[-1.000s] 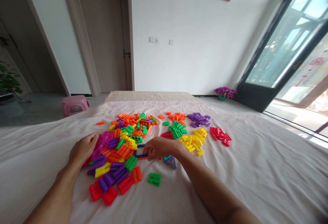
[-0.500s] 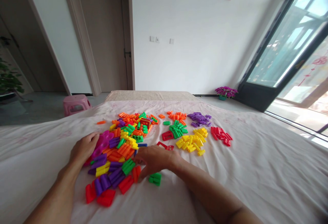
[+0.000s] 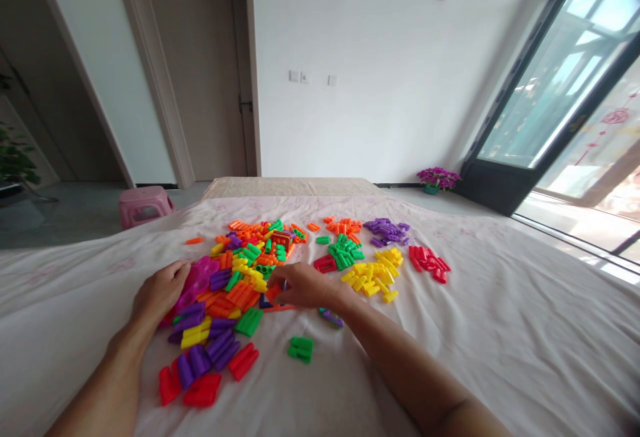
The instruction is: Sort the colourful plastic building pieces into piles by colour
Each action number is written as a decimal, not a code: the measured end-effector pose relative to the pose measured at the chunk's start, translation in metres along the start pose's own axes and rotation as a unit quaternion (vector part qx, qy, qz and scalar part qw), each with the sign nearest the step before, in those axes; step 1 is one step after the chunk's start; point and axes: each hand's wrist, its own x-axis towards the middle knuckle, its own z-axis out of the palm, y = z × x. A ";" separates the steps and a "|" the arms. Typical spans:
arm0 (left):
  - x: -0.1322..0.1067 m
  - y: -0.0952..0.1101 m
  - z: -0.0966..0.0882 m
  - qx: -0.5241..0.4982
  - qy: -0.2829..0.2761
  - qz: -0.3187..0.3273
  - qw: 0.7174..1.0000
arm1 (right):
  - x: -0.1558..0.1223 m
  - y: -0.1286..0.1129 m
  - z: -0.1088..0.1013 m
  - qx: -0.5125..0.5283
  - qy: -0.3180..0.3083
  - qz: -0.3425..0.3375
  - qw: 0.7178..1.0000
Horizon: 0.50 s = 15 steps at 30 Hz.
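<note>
The right hand (image 3: 300,285) pinches a bright orange plastic block (image 3: 273,293), right of the magenta, scalloped plastic container (image 3: 199,280). The block is probably light, stiff, slightly slick and hard to break, best pinched across its sides. Its colour is plain; fingers hide most of its shape. The left hand (image 3: 161,290) touches the container's left edge; whether it grips, I cannot tell.

Glossy plastic pieces (image 3: 243,295), matt cloth (image 3: 475,330) (softly wrinkled)
</note>
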 end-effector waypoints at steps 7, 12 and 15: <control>-0.002 0.003 -0.002 -0.014 0.010 0.007 1.000 | -0.001 0.061 -0.043 -0.054 0.262 0.153 0.951; -0.004 0.003 -0.003 -0.020 0.013 0.012 1.000 | -0.016 0.100 -0.072 -0.040 0.410 0.269 0.871; -0.003 0.002 -0.003 -0.016 0.020 0.013 1.000 | -0.020 0.107 -0.080 -0.026 0.428 0.277 0.860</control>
